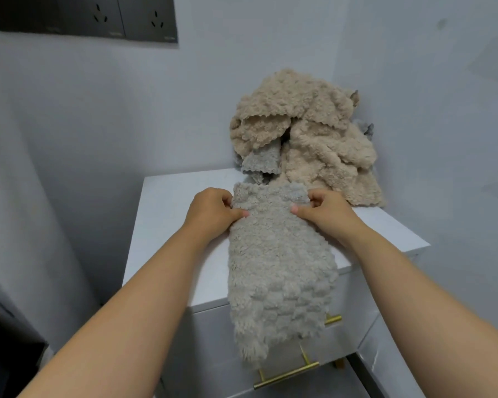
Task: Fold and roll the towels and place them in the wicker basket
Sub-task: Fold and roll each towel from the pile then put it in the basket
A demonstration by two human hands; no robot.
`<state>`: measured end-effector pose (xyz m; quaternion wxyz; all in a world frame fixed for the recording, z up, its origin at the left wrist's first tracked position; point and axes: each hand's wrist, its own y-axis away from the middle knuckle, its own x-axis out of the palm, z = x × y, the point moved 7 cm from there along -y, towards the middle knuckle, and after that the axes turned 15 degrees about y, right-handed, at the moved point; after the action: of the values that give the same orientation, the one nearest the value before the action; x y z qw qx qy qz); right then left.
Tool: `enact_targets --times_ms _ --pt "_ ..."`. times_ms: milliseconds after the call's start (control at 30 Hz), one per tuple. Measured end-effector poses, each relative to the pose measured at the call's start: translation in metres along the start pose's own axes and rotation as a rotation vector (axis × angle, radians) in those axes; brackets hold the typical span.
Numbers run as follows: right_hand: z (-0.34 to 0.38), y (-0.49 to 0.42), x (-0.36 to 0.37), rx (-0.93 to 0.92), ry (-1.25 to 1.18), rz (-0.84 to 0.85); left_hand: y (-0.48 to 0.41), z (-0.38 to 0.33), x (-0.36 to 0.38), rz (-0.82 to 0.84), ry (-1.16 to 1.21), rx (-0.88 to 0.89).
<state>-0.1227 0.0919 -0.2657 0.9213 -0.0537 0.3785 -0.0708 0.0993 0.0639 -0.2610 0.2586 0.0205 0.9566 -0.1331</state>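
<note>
Landmark: a white drawer cabinet (179, 214) set in the corner of the room; its flat top serves as the tabletop.
Task's thing: a fluffy grey-beige fleece towel (279, 262) lies as a narrow strip down the middle of the cabinet top. Its near end drapes over the cabinet's front edge and hangs in front of the drawers.
Long axis: from the cabinet's back to its front, in line with the person's forearms. The far short edge is the end being held.
Left hand (210, 209): at the strip's far left corner, with its fingers (227, 201) curled over the edge and the thumb pressed on top, pinching the fleece.
Right hand (325, 209): at the far right corner in the same curled pinch.
Nearer hand: neither; both sit level on that far edge, one at each corner.
Step, as a judgement: the strip looks already folded lengthwise, so the roll probably starts here and turns toward the cabinet's front.
Remaining work: a crumpled heap of beige and grey towels (308, 139) sits at the cabinet's back right corner, just behind the held edge.
Basket: not in view.
Risk: the hanging end may drag the strip off the cabinet's front.
Cabinet front: brass bar handles (285, 376), the upper one partly covered by the towel.
</note>
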Motion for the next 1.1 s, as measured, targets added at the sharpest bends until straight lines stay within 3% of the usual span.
enact_targets --times_ms 100,367,500,633,800,933,1100 --pt "0.001 0.002 -0.002 0.045 0.030 0.077 0.002 -0.003 -0.002 -0.035 -0.001 0.013" --pt "-0.003 0.000 -0.004 0.133 0.053 -0.023 0.005 -0.001 0.000 0.099 0.201 -0.024" --pt "-0.006 0.001 -0.007 0.170 -0.053 0.006 0.004 -0.003 -0.004 0.047 0.213 0.019" --pt "-0.007 0.001 -0.010 0.137 -0.138 0.050 0.002 -0.001 -0.005 0.007 0.221 0.044" --pt "-0.004 0.002 -0.012 0.025 0.030 0.017 0.005 -0.004 -0.004 0.016 0.101 0.102" --pt "0.005 0.008 -0.014 -0.046 0.105 0.018 0.008 -0.009 -0.004 0.024 0.172 0.139" --pt "0.009 0.012 -0.014 -0.053 -0.128 0.096 0.012 -0.022 -0.001 0.105 0.321 0.165"
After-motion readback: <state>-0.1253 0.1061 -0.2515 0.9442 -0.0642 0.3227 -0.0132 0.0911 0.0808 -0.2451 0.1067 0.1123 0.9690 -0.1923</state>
